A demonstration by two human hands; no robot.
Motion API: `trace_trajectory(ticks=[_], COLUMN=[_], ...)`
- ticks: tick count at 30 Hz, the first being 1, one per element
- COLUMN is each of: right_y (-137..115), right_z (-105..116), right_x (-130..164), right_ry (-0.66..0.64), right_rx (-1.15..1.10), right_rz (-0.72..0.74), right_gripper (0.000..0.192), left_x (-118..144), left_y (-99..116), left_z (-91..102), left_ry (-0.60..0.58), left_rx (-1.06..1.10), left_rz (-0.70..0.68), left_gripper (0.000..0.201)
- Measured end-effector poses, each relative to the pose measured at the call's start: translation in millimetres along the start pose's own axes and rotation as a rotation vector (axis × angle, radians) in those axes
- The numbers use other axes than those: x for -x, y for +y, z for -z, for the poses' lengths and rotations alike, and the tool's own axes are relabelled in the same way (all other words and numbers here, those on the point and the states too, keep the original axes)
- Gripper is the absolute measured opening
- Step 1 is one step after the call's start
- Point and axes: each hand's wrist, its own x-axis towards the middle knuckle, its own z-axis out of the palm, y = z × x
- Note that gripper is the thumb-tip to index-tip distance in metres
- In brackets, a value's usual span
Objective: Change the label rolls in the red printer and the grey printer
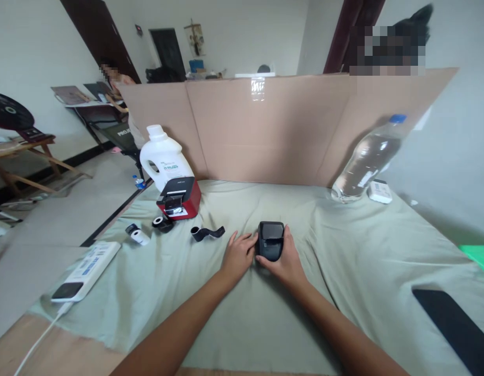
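Device [271,241] on cloth [245,329], front-right of red printer [193,198]. Right hand [289,262] grips it between thumb and fingers. Left hand [237,255]: fingers slightly spread, tips at its left side. 1 black strip [205,232] just front-right of printer.

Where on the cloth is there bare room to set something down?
The green cloth lies bare between the right hand and the black slab, and between the black device and the cardboard. It is crowded at left: red-and-black box, white jug, white roll.
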Motion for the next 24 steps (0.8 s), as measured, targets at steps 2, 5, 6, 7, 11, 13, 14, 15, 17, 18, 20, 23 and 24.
trace_trajectory(ticks=[2, 5, 6, 7, 11, 13, 14, 15, 17, 18, 20, 23, 24], right_y=[1, 3, 4, 5, 8, 8, 8, 7, 5, 4, 1, -2, -3], right_z=[0, 0, 0, 0, 1, 2, 2, 3, 3, 4, 5, 5, 5], right_x=[0, 1, 1, 1, 1, 0, 0, -1, -2, -2, -3, -4, -4], right_ry=[0.003, 0.000, 0.001, 0.003, 0.015, 0.016, 0.016, 0.016, 0.012, 0.009, -0.003, -0.018, -0.019], right_rx=[-0.007, -0.004, -0.003, -0.003, 0.005, 0.017, 0.024, 0.031, 0.046, 0.054, 0.067, 0.072, 0.072], right_rz=[0.000, 0.005, 0.009, 0.015, 0.035, 0.035, 0.033, 0.027, 0.013, 0.003, -0.022, -0.052, -0.053], right_gripper=[0.125, 0.125, 0.124, 0.124, 0.123, 0.123, 0.123, 0.124, 0.125, 0.125, 0.126, 0.129, 0.131], left_x=[1, 1, 2, 2, 3, 3, 3, 3, 2, 2, 2, 2, 2], left_y=[0, 0, 0, 0, 0, 1, 1, 1, 1, 2, 2, 2, 2], left_z=[0.2, 0.4, 0.4, 0.4, -0.1, 0.0, 0.3, 0.7, 2.0, 2.6, 3.6, 3.9, 3.8], left_ry=[-0.010, -0.014, -0.015, -0.015, -0.016, -0.012, -0.011, -0.012, -0.017, -0.021, -0.034, -0.045, -0.044], left_rx=[-0.012, -0.024, -0.024, -0.020, 0.013, 0.024, 0.028, 0.033, 0.039, 0.041, 0.037, 0.019, 0.010], left_rz=[-0.013, -0.016, -0.015, -0.016, -0.021, -0.018, -0.019, -0.021, -0.021, -0.017, -0.008, -0.009, -0.011], left_gripper=[0.049, 0.050, 0.051, 0.052, 0.055, 0.055, 0.054, 0.054, 0.054, 0.054, 0.054, 0.052, 0.052])
